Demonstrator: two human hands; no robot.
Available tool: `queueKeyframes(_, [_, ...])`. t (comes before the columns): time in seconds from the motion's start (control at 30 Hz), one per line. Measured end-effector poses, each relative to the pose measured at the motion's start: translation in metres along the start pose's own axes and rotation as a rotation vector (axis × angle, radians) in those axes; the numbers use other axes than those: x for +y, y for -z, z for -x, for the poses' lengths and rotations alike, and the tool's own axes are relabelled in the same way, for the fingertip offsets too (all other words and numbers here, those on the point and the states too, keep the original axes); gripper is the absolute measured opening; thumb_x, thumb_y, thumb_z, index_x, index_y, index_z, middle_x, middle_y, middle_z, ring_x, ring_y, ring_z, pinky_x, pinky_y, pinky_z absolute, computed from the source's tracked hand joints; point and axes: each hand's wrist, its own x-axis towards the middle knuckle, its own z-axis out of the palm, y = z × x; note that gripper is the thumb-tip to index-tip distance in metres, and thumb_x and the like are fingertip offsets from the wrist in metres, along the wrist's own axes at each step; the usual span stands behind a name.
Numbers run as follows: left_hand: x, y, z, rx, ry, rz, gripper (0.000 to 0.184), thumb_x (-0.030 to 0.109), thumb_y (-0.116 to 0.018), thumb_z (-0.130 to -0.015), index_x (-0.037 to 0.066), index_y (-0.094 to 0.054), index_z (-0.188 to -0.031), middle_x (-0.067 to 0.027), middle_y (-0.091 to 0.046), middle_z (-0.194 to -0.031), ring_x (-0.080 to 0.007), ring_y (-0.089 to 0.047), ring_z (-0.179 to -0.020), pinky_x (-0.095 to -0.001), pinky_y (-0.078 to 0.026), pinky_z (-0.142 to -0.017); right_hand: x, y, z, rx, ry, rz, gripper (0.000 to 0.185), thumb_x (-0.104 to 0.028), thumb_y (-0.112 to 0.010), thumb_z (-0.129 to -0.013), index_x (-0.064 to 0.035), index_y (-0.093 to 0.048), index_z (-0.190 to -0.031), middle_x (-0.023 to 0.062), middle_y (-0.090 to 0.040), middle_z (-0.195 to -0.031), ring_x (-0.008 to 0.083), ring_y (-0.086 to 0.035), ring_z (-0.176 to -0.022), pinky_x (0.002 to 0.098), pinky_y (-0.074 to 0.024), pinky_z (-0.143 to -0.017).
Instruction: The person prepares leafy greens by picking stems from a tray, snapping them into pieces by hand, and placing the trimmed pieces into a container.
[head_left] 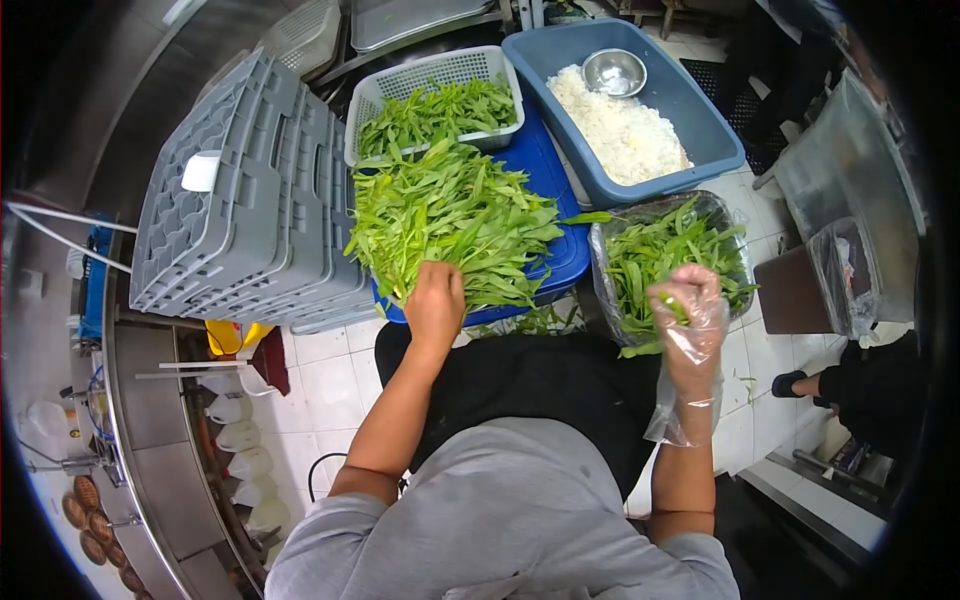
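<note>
Loose leafy greens [465, 215], long and narrow like water spinach, are heaped on a blue lid [570, 250] in front of me. My left hand [437, 297], bare, is closed at the near edge of this heap; its fingertips are hidden among the stems. My right hand [690, 325] wears a clear plastic glove and is closed on a small bit of green stem. It hovers over the near right part of a plastic-lined bin [606, 255], which holds more cut greens [675, 240].
Behind the heap stands a pale perforated basket [360, 105] of greens. A blue-grey tub [715, 150] holds white food pieces [620, 135] and a metal bowl [614, 73]. Grey racks [240, 210] are stacked left. A brown bin [795, 290] and a person's foot [795, 384] are right.
</note>
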Motion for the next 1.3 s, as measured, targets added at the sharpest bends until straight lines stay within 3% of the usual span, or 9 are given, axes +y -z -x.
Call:
queueKeyframes(0.2, [-0.01,0.036,-0.016,0.113,0.215,0.478,0.011,0.011,-0.062,-0.092,0.001,-0.06,-0.094,-0.0058,-0.064,-0.08,-0.0155,-0.058,-0.071,-0.0298,-0.046,-0.068,0.002,-0.014,0.005,-0.189,0.143,0.016,0.012,-0.003,-0.067,-0.079,-0.0031,-0.068,-0.091,0.005,-0.065,-0.101,0.0162,-0.058,-0.096,0.0297,-0.046,-0.081])
queueKeyframes(0.33, [0.002,0.046,-0.02,0.025,0.375,0.918,0.012,0.013,-0.06,-0.095,0.002,-0.059,-0.094,-0.002,-0.063,-0.078,-0.0061,-0.053,-0.07,-0.0223,-0.042,-0.064,-0.018,-0.027,0.017,-0.248,-0.53,-0.616,0.008,-0.005,-0.061,-0.089,-0.0024,-0.065,-0.096,0.0085,-0.064,-0.075,0.0138,-0.061,-0.073,0.0295,-0.0495,-0.069])
queueKeyframes(0.43, [0.018,0.042,-0.017,-0.074,0.404,0.902,0.013,0.014,-0.06,-0.095,0.001,-0.059,-0.094,-0.0008,-0.062,-0.079,-0.0038,-0.053,-0.071,-0.0197,-0.042,-0.065,-0.033,-0.035,0.008,-0.372,-0.223,-0.362,0.016,-0.014,-0.068,-0.086,-0.0044,-0.064,-0.099,0.01,-0.065,-0.078,0.0204,-0.063,-0.068,0.0343,-0.0486,-0.063])
queueKeyframes(0.7, [0.075,0.027,0.008,-0.321,0.248,0.924,0.007,0.009,-0.059,-0.094,0.003,-0.061,-0.095,-0.0002,-0.063,-0.081,-0.004,-0.055,-0.071,-0.0188,-0.043,-0.064,-0.025,-0.073,-0.01,-0.25,0.374,0.236,0.032,-0.017,-0.074,-0.071,-0.0125,-0.067,-0.102,0.0091,-0.062,-0.086,0.0282,-0.062,-0.079,0.0412,-0.0486,-0.069])
queueKeyframes(0.87, [0.103,0.008,0.018,-0.465,0.111,0.866,0.009,0.01,-0.061,-0.093,0.002,-0.059,-0.097,-0.0021,-0.065,-0.082,-0.0074,-0.06,-0.073,-0.0236,-0.048,-0.066,0.001,-0.054,0.0,-0.419,0.238,0.399,0.021,-0.018,-0.07,-0.072,-0.0089,-0.067,-0.09,0.009,-0.063,-0.081,0.0258,-0.063,-0.077,0.0404,-0.0495,-0.068])
queueKeyframes(0.93, [0.124,-0.002,0.019,-0.51,0.044,0.866,0.011,0.01,-0.062,-0.092,0.002,-0.058,-0.099,-0.0054,-0.066,-0.083,-0.009,-0.06,-0.072,-0.0257,-0.049,-0.066,0.016,-0.041,0.008,-0.388,-0.086,0.281,0.018,-0.016,-0.067,-0.074,-0.0062,-0.065,-0.089,0.0109,-0.062,-0.079,0.0279,-0.061,-0.076,0.0417,-0.0481,-0.068])
queueKeyframes(1.07, [0.175,-0.038,0.012,-0.478,-0.166,0.905,0.019,0.015,-0.063,-0.091,0.001,-0.059,-0.104,-0.0151,-0.066,-0.094,-0.0289,-0.065,-0.084,-0.0358,-0.05,-0.076,0.081,0.013,0.008,0.248,-0.709,-0.181,0.014,-0.021,-0.063,-0.088,-0.0074,-0.064,-0.087,-0.001,-0.052,-0.071,0.0132,-0.048,-0.064,0.0307,-0.0399,-0.058])
queueKeyframes(1.17, [0.202,-0.085,0.012,-0.381,-0.325,0.793,0.045,0.029,-0.064,-0.089,-0.002,-0.056,-0.122,-0.0238,-0.051,-0.13,-0.0384,-0.048,-0.12,-0.043,-0.04,-0.1,0.09,0.066,0.014,0.434,-0.779,-0.167,0.017,-0.025,-0.064,-0.091,-0.0075,-0.065,-0.09,-0.0023,-0.052,-0.08,0.0094,-0.047,-0.072,0.0269,-0.0385,-0.061])
queueKeyframes(1.3, [0.184,-0.069,0.01,-0.433,-0.428,0.701,0.038,0.027,-0.066,-0.088,-0.001,-0.062,-0.113,-0.0193,-0.055,-0.128,-0.0348,-0.05,-0.117,-0.0417,-0.042,-0.098,0.07,0.083,0.03,0.361,-0.635,0.058,0.02,-0.018,-0.061,-0.093,-0.0007,-0.065,-0.101,0.0035,-0.06,-0.098,0.015,-0.056,-0.088,0.0305,-0.0447,-0.079])
